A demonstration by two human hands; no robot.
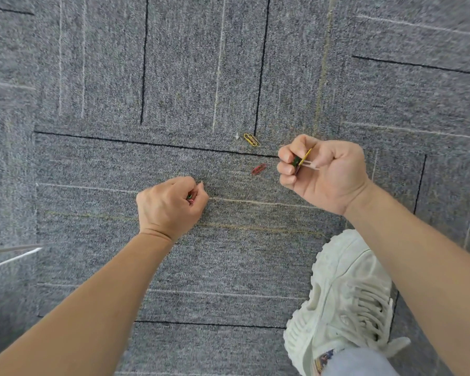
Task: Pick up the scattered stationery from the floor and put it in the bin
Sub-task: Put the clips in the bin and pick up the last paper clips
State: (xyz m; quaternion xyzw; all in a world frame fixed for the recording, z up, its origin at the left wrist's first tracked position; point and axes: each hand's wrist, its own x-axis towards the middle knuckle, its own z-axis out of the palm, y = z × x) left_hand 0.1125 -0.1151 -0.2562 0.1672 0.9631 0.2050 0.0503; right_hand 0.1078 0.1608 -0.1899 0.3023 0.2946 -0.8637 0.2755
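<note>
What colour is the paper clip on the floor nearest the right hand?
Red; the paper clip shows best in the head view.

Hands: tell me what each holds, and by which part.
Left hand holds paper clips inside its curled fingers, mostly hidden. Right hand pinches a bunch of clips at one end, between thumb and fingers; the other ends stick out.

carpet (174, 77): grey matt rough pile | paper clips (251, 139): glossy coated wire | shoe (347, 294): matt white
</note>
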